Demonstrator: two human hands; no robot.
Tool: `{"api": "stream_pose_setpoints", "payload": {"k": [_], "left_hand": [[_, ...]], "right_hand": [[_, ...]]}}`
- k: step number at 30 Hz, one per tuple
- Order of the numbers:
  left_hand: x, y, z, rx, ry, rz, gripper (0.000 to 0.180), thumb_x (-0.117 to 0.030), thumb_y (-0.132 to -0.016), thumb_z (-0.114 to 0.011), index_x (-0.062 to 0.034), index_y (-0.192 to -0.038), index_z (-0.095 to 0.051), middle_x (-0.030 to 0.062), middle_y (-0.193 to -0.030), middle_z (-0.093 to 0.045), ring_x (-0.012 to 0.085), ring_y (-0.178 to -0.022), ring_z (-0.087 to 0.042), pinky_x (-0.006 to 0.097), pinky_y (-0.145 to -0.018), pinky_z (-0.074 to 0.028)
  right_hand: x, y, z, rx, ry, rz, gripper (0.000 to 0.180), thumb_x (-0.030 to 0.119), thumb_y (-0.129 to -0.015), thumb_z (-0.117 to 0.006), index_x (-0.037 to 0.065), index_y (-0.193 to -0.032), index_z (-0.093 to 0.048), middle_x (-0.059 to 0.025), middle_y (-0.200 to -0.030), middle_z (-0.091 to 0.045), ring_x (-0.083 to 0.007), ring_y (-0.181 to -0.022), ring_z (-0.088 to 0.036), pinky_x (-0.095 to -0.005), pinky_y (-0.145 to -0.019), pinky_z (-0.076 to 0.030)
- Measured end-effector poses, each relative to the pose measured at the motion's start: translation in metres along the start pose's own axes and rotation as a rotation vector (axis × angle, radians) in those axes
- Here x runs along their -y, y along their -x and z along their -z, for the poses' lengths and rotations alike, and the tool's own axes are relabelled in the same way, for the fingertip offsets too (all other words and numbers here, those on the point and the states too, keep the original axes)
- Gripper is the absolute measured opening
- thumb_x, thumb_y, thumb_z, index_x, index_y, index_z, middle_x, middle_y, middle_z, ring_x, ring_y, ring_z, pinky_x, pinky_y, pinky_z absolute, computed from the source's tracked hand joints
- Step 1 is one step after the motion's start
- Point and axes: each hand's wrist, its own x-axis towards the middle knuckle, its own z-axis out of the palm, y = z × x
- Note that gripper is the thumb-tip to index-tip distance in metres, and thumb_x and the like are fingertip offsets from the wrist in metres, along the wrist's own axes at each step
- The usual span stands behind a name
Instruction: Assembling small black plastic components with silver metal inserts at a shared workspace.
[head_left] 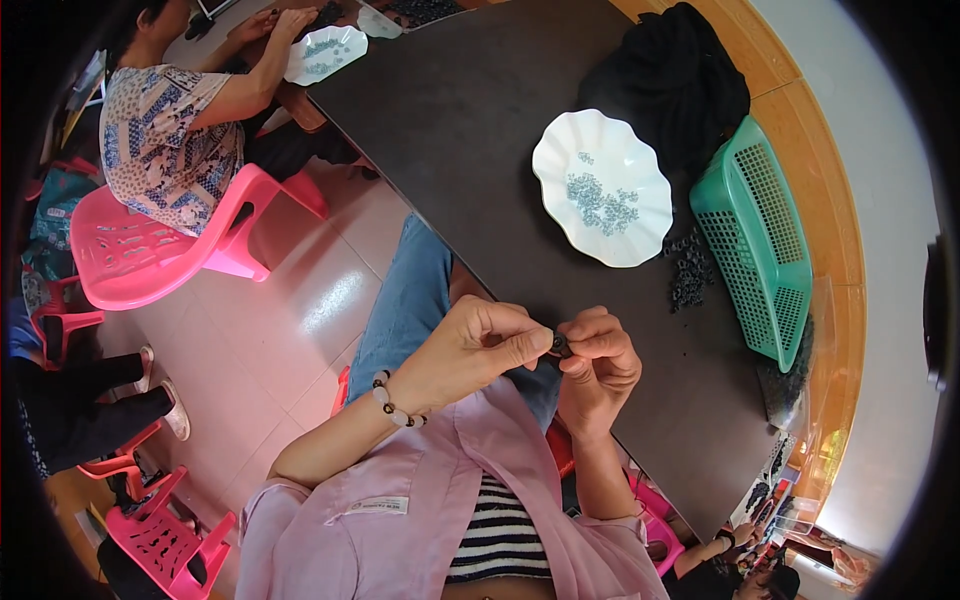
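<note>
My left hand (pixel 485 340) and my right hand (pixel 603 365) meet in front of me at the near edge of the dark table. Between the fingertips of the right hand is a small round black part (pixel 561 345). The left thumb and forefinger are pinched together right against it; what they hold, if anything, is too small to make out. Beyond the hands stands a white scalloped plate (pixel 560 165) with many tiny grey-blue translucent pieces (pixel 602 205) on it. A loose heap of small black parts (pixel 692 275) lies on the table beside the plate.
A green perforated basket (pixel 755 240) stands along the table's right side. Behind the plate lies a bundled black cloth (pixel 665 85). Another person (pixel 165 130) works at the far left near a second white plate (pixel 327 54). Pink plastic chairs (pixel 165 250) stand on the floor at left.
</note>
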Motion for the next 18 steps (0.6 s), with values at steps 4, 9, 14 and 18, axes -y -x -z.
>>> {"api": "stream_pose_setpoints", "payload": {"k": [4, 9, 14, 18], "left_hand": [[-0.001, 0.0, -0.005, -0.021, -0.035, -0.054, 0.032, -0.024, -0.092, -0.064, 0.0025, -0.075, -0.064, -0.0035, -0.067, -0.053, 0.0019, -0.061, -0.042, 0.02, -0.052, -0.033], [0.001, -0.001, 0.0, -0.008, -0.039, -0.037, 0.03, -0.023, -0.093, -0.063, 0.003, -0.078, -0.065, -0.0035, -0.068, -0.051, 0.0021, -0.061, -0.041, 0.021, -0.052, -0.032], [0.0, -0.002, -0.001, -0.015, -0.097, -0.056, 0.028, -0.02, -0.094, -0.062, 0.0042, -0.081, -0.065, -0.0047, -0.069, -0.046, 0.0025, -0.062, -0.038, 0.023, -0.052, -0.031], [0.003, -0.004, 0.0, -0.001, -0.131, -0.085, 0.027, -0.02, -0.094, -0.062, 0.0042, -0.082, -0.065, -0.0043, -0.071, -0.047, 0.0029, -0.061, -0.037, 0.023, -0.052, -0.03]], "right_hand": [[-0.003, 0.002, -0.002, -0.033, -0.101, -0.036, 0.015, 0.009, -0.077, -0.077, 0.004, -0.084, -0.065, -0.0061, -0.092, -0.063, -0.0161, -0.084, -0.052, -0.027, -0.073, -0.043], [-0.007, 0.006, -0.002, -0.045, -0.208, -0.087, 0.017, 0.01, -0.079, -0.076, 0.004, -0.088, -0.064, -0.0068, -0.096, -0.062, -0.0152, -0.084, -0.052, -0.0257, -0.073, -0.044], [0.005, 0.004, -0.005, 0.017, -0.314, -0.316, 0.031, 0.014, -0.084, -0.073, -0.002, -0.109, -0.063, -0.0099, -0.11, -0.061, -0.0145, -0.094, -0.056, -0.0262, -0.08, -0.048], [0.003, 0.0, 0.007, 0.196, -0.225, -0.283, 0.043, 0.018, -0.087, -0.069, -0.003, -0.123, -0.059, -0.013, -0.119, -0.059, -0.0164, -0.101, -0.056, -0.0275, -0.086, -0.048]]}}
